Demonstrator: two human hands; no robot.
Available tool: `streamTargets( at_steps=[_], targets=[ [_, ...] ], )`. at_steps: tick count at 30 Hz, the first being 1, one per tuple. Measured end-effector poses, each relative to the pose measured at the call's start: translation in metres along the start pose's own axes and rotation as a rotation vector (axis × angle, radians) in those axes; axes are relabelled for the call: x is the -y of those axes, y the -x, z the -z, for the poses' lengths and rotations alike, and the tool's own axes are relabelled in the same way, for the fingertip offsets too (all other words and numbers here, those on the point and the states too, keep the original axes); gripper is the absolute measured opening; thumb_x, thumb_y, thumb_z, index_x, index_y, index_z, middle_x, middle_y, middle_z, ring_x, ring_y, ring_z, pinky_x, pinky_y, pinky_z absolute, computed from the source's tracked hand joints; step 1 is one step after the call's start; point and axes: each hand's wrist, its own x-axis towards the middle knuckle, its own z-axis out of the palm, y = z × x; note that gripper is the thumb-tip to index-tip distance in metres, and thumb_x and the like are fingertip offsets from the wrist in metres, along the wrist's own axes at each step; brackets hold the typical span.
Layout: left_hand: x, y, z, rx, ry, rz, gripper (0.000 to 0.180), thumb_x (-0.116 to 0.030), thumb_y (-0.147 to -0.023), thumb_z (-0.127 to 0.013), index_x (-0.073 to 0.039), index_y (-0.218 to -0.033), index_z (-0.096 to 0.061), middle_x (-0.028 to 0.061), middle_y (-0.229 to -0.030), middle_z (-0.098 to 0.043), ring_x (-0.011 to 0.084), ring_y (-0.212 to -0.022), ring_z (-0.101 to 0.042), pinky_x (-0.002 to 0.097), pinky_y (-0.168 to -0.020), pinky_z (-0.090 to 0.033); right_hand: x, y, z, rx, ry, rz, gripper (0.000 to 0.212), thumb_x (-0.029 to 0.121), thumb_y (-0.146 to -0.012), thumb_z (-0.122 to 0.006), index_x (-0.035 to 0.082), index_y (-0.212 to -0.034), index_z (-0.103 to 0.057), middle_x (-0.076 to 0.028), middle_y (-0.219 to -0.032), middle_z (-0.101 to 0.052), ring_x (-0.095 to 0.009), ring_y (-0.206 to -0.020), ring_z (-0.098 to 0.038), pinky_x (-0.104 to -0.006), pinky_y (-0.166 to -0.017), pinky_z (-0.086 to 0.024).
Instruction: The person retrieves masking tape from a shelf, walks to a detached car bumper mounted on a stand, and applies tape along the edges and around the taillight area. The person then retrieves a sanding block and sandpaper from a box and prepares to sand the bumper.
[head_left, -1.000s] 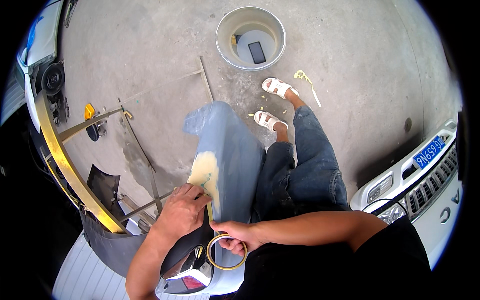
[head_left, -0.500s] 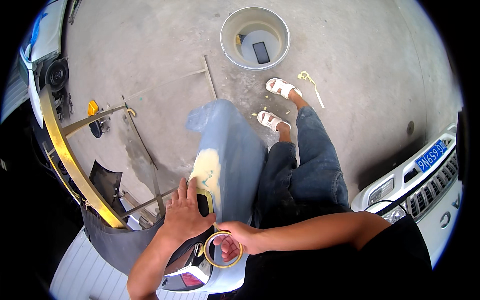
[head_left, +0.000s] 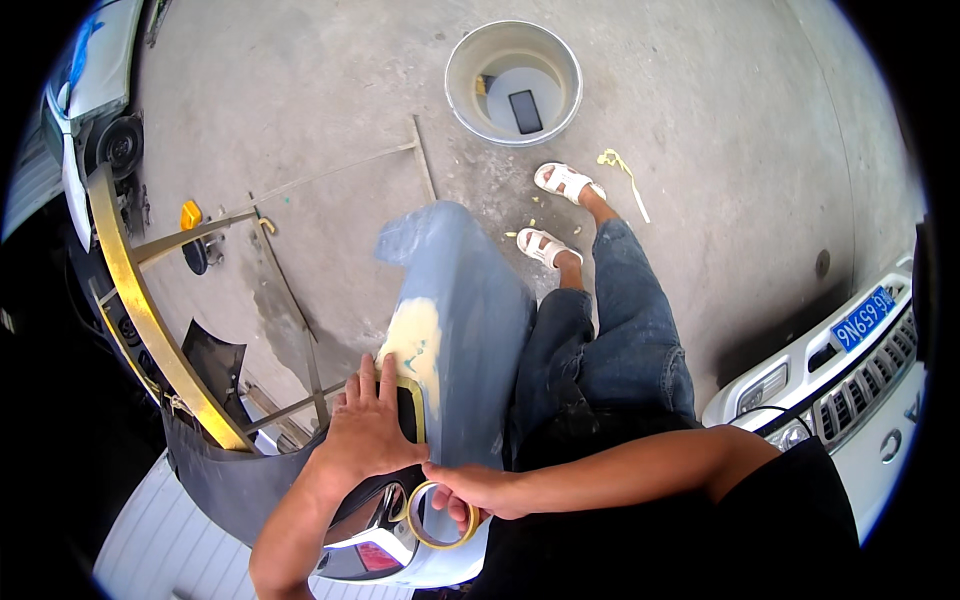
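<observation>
Grey concrete floor [head_left: 700, 120] all round. Tape roll [head_left: 409, 515] hangs on right hand [head_left: 472, 488], its fingers curled through ring. Left hand [head_left: 365, 437] flat, fingers slightly apart, thumb stretched toward right one. Yellow tape strip [head_left: 421, 425] just right of left fingers, seemingly laid along dark inset [head_left: 404, 412]; stretch by thumbs (mostly hidden) can't be judged. Beyond left fingertips, cream patch [head_left: 412, 325], apparently untaped, on blue-grey panel [head_left: 475, 300]. Farther off, metal bucket [head_left: 562, 75].

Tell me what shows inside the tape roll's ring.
Curled fingers of the right grip show inside the tape roll, with what looks like the blue-grey panel behind them. Whatever those fingers cover cannot be seen.
</observation>
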Motion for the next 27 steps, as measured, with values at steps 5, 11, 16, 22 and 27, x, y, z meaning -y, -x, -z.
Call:
streamTargets(
  at_steps=[5, 11, 16, 22, 27],
  targets=[
    [0.000, 0.000, 0.002, 0.037, -0.025, -0.020, 0.124, -0.046, -0.055, -0.077, 0.003, -0.145, -0.006, 0.0327, -0.144, -0.018, 0.0464, -0.130, -0.027, 0.0492, -0.106, -0.028, 0.004, 0.022, -0.005, -0.029, -0.066, 0.189, 0.050, 0.048, -0.097, -0.034, 0.002, -0.096, -0.052, -0.007, -0.065, -0.053, -0.016, -0.064, -0.057, -0.0353, -0.059, -0.047],
    [-0.001, 0.000, -0.003, 0.014, -0.057, -0.042, 0.125, -0.044, -0.053, -0.078, 0.004, -0.145, -0.007, 0.0353, -0.140, -0.019, 0.0482, -0.124, -0.031, 0.0505, -0.102, -0.029, 0.000, 0.037, -0.038, -0.289, 1.247, 0.712, 0.032, 0.021, -0.095, -0.039, -0.006, -0.089, -0.054, -0.021, -0.070, -0.062, -0.034, -0.061, -0.063, -0.0449, -0.061, -0.051],
    [-0.004, -0.002, 0.000, 0.038, -0.084, -0.031, 0.126, -0.045, -0.053, -0.079, 0.003, -0.145, -0.007, 0.0348, -0.140, -0.019, 0.0486, -0.122, -0.032, 0.0529, -0.100, -0.030, 0.015, 0.057, -0.042, -0.060, 1.261, 0.689, 0.036, 0.026, -0.095, -0.042, -0.004, -0.079, -0.053, -0.021, -0.062, -0.060, -0.035, -0.058, -0.061, -0.0452, -0.056, -0.049],
    [0.005, -0.013, -0.013, 0.051, -0.057, -0.031, 0.125, -0.048, -0.055, -0.078, 0.003, -0.144, -0.007, 0.0323, -0.139, -0.020, 0.0489, -0.126, -0.029, 0.0515, -0.103, -0.029, -0.022, 0.052, -0.106, 0.193, 1.177, 1.020, 0.034, 0.032, -0.086, -0.051, 0.004, -0.069, -0.059, -0.019, -0.062, -0.059, -0.036, -0.058, -0.060, -0.0473, -0.057, -0.047],
    [0.010, -0.005, -0.002, -0.139, 0.146, -0.045, 0.107, -0.046, -0.064, -0.074, 0.003, -0.142, -0.019, 0.0303, -0.132, -0.038, 0.0422, -0.120, -0.042, 0.0448, -0.100, -0.037, 0.015, 0.063, -0.009, -0.102, 1.114, 1.084, 0.032, 0.022, -0.091, -0.051, 0.001, -0.067, -0.048, -0.015, -0.054, -0.053, -0.032, -0.052, -0.056, -0.0432, -0.054, -0.042]
  ],
)
